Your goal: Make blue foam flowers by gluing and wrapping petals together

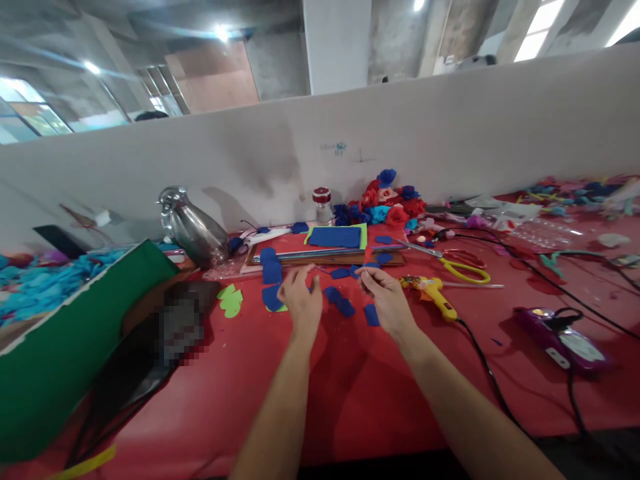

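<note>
My left hand (300, 297) hovers over the red table (360, 387), fingers curled together near a blue petal piece (273, 297). My right hand (385, 297) is beside it, fingertips pinched around a thin item I cannot make out. Several blue cut petals (340, 303) lie scattered between and ahead of both hands. A blue sheet on a green sheet (336, 237) lies further back on a wooden board (325, 257).
A yellow glue gun (434, 293) with its black cord lies right of my right hand; yellow-handled scissors (463, 263) lie behind it. A purple device (563, 337) sits at right. Finished paper flowers (385, 203), a small jar (323, 203), a metal jug (193, 230) and a green box (75, 333) surround.
</note>
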